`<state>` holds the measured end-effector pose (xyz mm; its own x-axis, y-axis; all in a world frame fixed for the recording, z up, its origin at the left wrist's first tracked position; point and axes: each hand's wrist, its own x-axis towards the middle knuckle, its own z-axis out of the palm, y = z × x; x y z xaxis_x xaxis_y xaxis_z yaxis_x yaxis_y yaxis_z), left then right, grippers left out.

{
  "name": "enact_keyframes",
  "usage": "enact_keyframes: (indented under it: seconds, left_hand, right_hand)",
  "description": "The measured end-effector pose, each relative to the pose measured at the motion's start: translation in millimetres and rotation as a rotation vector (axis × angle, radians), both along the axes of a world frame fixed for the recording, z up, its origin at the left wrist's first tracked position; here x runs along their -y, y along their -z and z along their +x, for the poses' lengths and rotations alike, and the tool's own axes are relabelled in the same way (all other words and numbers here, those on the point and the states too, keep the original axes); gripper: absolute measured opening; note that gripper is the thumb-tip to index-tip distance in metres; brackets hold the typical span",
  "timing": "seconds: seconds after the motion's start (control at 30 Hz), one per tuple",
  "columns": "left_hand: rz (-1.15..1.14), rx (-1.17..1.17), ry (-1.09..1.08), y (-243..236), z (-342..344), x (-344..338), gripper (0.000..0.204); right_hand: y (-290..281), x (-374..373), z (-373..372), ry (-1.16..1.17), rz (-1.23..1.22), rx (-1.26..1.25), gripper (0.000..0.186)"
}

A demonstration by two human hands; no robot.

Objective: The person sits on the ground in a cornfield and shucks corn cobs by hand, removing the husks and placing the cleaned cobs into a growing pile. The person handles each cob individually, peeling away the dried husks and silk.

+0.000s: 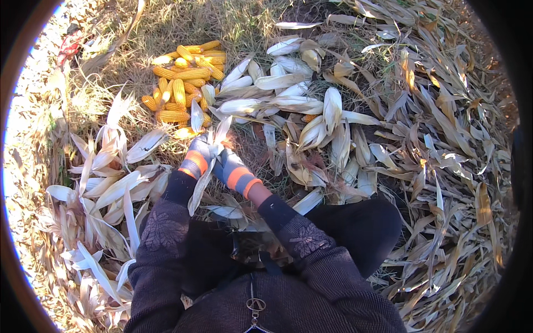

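Observation:
Both of my hands, in grey gloves with orange bands, meet in front of me. My left hand [197, 156] is closed on a corn ear in its pale husk [222, 129], and my right hand [233, 171] closes on the same ear from the right. Husk leaves stick up past the fingers, and one long strip [199, 191] hangs toward my left forearm. Reddish-brown silk shows beside the ear's top. Whatever kernels it has are hidden by husk and gloves. Just beyond the hands lies a heap of bare yellow corn cobs [179, 91].
Several ears still in husk [291, 104] lie right of the yellow heap. Loose husks [114, 188] are piled at my left. Dry corn stalks and leaves [438, 161] cover the right side. Dry grass [122, 61] spreads at the far left. My bent knee [361, 233] is at lower right.

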<state>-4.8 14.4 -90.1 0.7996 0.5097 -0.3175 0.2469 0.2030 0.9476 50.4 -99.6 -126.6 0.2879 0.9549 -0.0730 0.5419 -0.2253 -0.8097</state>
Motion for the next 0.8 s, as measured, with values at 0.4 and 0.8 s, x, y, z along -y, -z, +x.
enact_keyframes:
  seconds: [0.4,0.8]
  left_hand:
    - [1.025,-0.201,-0.743,-196.7,-166.9,-158.7,0.041]
    - [1.182,-1.421,-0.808,-347.4,-597.1,-147.5,0.108]
  right_hand:
    - [-82.8,39.0,68.3,0.315,0.074,-0.255,0.055]
    - [66.7,100.3,251.3,0.85,-0.406,0.689,0.018]
